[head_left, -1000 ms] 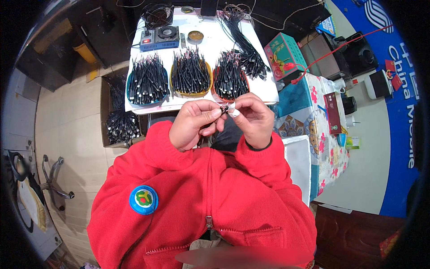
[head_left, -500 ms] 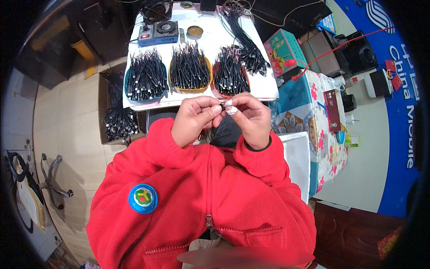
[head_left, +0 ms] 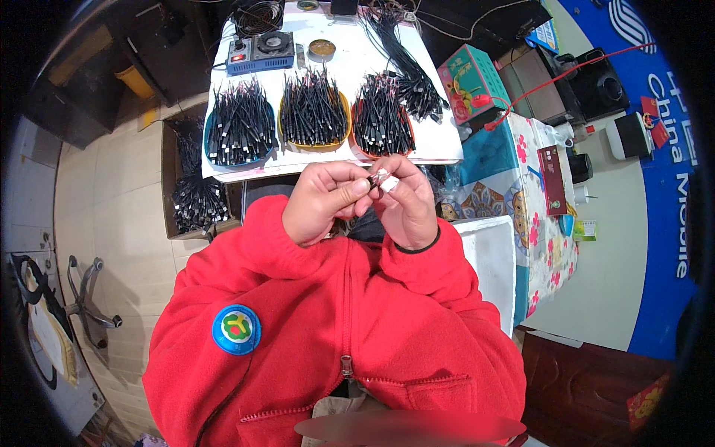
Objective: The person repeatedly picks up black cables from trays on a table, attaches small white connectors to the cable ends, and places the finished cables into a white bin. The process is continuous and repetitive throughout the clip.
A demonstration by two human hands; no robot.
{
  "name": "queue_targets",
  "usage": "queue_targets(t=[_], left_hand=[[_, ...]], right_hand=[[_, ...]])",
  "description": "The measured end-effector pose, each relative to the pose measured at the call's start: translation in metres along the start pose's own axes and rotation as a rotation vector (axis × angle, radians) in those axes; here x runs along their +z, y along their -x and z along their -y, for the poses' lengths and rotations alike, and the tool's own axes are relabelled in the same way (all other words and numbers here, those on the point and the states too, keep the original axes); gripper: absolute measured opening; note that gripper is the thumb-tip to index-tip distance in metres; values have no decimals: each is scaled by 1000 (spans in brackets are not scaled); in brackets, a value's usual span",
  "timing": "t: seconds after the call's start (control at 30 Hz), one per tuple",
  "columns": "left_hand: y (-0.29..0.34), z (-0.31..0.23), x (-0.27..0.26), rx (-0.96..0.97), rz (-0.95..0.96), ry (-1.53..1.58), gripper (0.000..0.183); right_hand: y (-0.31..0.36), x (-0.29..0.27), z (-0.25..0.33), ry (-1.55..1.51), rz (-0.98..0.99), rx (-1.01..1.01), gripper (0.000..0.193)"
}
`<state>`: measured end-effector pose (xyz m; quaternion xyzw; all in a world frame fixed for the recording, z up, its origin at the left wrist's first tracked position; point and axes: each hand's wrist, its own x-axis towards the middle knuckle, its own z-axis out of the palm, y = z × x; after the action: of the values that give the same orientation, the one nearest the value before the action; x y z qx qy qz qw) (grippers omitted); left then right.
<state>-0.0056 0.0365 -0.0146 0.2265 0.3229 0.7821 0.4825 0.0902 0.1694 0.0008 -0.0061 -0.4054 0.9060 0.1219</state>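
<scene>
My left hand is closed in a pinch on a black cable, only a small piece of which shows between the fingers. Thin reddish wire ends stick out of it toward my right hand. White tape wraps the thumb and a fingertip of that right hand, which pinches at the wire ends. Most of the cable is hidden by my fingers. Just beyond my hands, short black cables stand bunched in a blue basket, a yellow basket and an orange-red basket.
On the white table stand a blue heated device with a fan and a round tin. Long black cables lie at the far right. A cardboard box of cables sits at left, a white foam box at right.
My right hand has shifted slightly left and turned inward, its thumb and finger closer to the left fingertips. The left hand stays nearly in place, and more reddish wire shows.
</scene>
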Motion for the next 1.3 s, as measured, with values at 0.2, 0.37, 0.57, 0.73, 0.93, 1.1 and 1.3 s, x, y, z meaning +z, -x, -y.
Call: queue_targets(t=[0.2, 0.37, 0.57, 0.73, 0.93, 1.1, 1.3], left_hand=[[2, -3, 1, -51, 11, -158, 16], [2, -7, 0, -68, 57, -228, 15], [0, -1, -2, -55, 3, -215, 16], [-5, 7, -4, -19, -55, -248, 19], [-8, 13, -10, -12, -122, -331, 19], [-12, 12, -15, -108, -130, -300, 17], [-9, 10, -16, -120, -149, -464, 16]], right_hand=[[2, -3, 9, 85, -48, 105, 16], [1, -14, 4, -9, 74, 128, 16], [0, -19, 3, 126, -63, 144, 21], [-4, -20, -4, 402, -189, -62, 28], [-9, -31, -10, 604, -141, -112, 30], [-9, -31, -18, 557, -201, -133, 24], [-10, -33, -2, 483, -253, 120, 9]])
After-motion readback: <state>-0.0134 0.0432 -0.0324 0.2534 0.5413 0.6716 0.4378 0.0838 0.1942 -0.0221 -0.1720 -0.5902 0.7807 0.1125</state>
